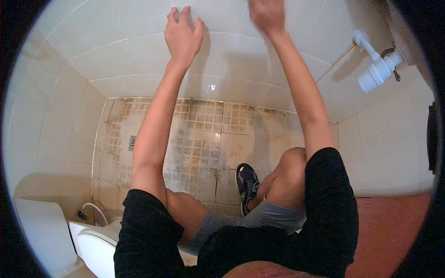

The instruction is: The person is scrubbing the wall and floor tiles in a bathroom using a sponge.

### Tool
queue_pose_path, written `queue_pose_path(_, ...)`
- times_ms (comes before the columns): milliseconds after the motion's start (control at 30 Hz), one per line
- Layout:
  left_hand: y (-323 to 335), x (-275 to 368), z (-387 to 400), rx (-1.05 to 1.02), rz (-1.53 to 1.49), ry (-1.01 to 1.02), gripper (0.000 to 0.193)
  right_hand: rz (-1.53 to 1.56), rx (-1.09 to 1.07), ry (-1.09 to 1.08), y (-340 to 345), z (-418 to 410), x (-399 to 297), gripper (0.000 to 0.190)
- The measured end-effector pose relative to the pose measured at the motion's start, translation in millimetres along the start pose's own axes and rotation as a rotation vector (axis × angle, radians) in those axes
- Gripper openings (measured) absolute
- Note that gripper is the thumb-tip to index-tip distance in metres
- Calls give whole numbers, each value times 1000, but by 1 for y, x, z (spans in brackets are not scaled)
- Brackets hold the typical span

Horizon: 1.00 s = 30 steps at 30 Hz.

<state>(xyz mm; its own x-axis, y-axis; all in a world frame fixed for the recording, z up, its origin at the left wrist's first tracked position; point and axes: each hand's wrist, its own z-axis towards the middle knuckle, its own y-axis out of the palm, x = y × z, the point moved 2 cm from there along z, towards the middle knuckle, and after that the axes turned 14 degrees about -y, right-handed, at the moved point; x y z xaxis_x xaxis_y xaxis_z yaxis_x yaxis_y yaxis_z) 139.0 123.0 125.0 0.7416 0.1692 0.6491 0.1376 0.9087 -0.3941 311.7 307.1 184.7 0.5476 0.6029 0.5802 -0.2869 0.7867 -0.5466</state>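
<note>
Both arms reach forward to a pale tiled wall (233,62). My left hand (183,36) is at the wall's upper left, its fingers apart and holding nothing; the fingertips seem to rest on the tiles. Farther right, my right hand (267,15) is also at the wall, blurred and partly cut off by the top edge. Its fingers are hidden, so what it may hold cannot be told. A wet-looking sheen shows on the wall between the forearms.
A white plastic drain trap (373,74) juts from the wall at right. Below is a stained tile floor (236,149) with a metal floor drain (132,143) beside my left forearm. A white toilet (99,250) stands at lower left, and a reddish surface (389,229) lies at lower right.
</note>
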Motion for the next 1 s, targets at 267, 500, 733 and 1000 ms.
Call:
queue_pose_path(267,18,-3,-16,59,22,68,69,61,564,-197,-1,9,-78,49)
queue_pose_path(500,-9,17,10,10,-282,177,57,84,160,-997,89,-157,-26,65)
queue_pose_path(733,-11,40,17,-106,-420,133,51,120,397,-131,32,-164,106,61)
queue_pose_path(1000,-10,31,0,-495,-457,0,58,230,922,791,10,-70,38,58)
